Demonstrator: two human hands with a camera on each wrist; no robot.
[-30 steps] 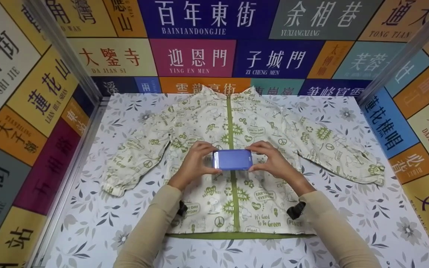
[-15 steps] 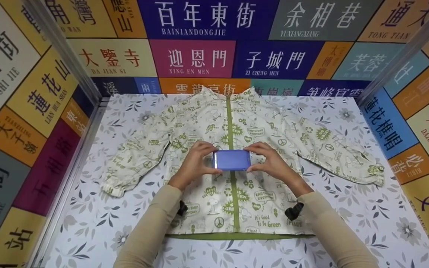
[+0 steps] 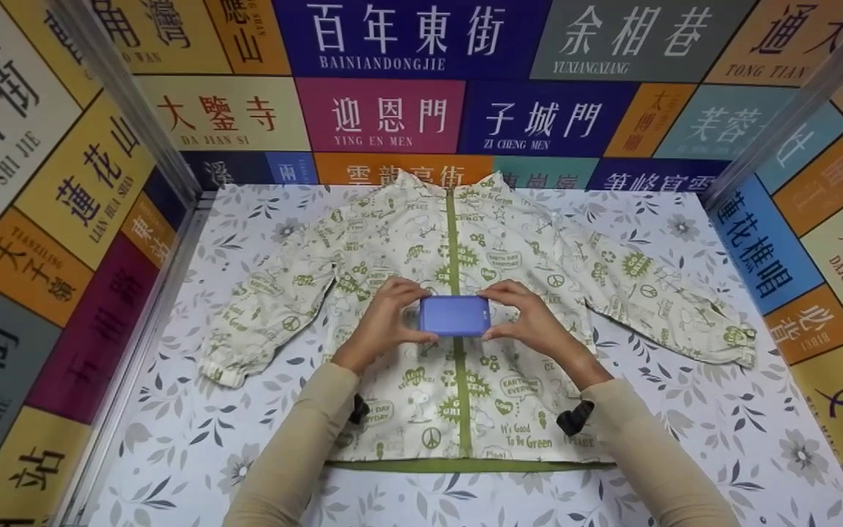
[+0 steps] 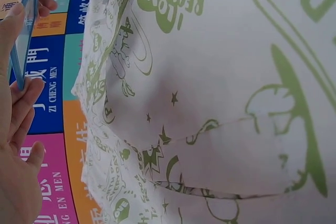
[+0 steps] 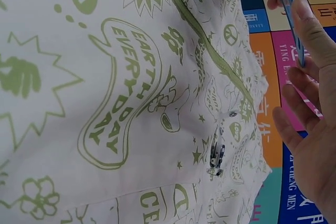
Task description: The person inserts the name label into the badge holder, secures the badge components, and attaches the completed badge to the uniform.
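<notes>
Blue-violet, flat rectangular phone-like slab [image 3: 454, 316] held up between two bare hands, above a spread jacket.
Long axis runs left to right, crossing over the green zip strip [image 3: 464, 402]; left hand [image 3: 385, 318] at one short end, right hand [image 3: 531, 316] at the other, neither nearer. Each pinches its end between thumb at the lower corner and forefinger at the upper; remaining fingers loosely bent. Beneath, apart from the slab: off-white, green-printed fabric jacket [image 3: 414, 380], sleeves out, on a white floral-patterned tabletop [image 3: 714, 424].
</notes>
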